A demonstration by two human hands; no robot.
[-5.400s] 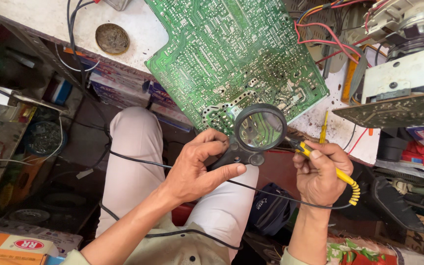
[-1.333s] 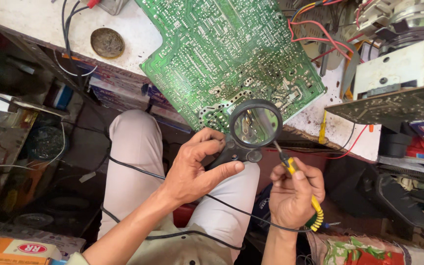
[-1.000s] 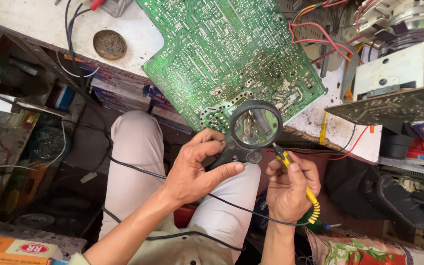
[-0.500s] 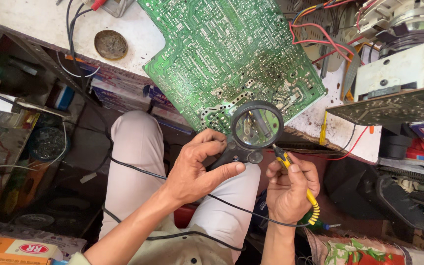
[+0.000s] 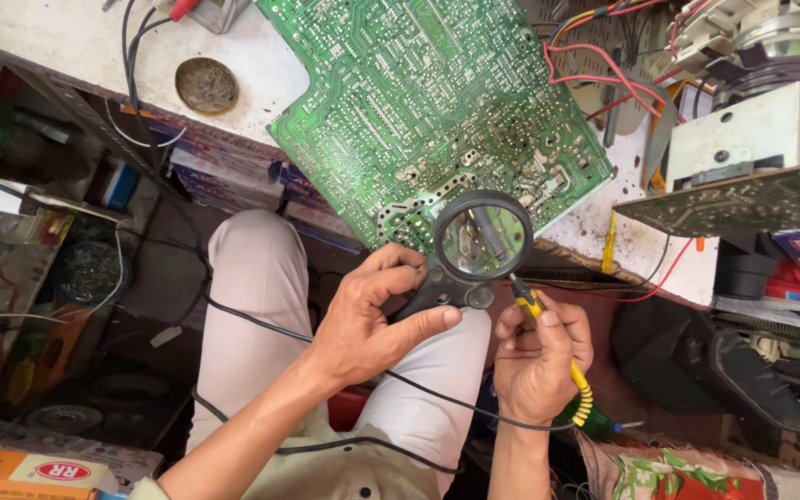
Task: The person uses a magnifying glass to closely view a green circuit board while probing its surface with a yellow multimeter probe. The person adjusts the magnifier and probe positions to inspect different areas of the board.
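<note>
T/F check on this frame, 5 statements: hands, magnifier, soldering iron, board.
1. The left hand holds the black magnifier over the near edge of the green circuit board. True.
2. The right hand is empty. False: it grips a soldering iron with a yellow handle, tip toward the lens.
3. The circuit board lies solder side up. True.
4. The round tin sits on the person's lap. False: it sits on the white benchtop, left of the board.
5. A black cable crosses the person's light trousers. True.
</note>
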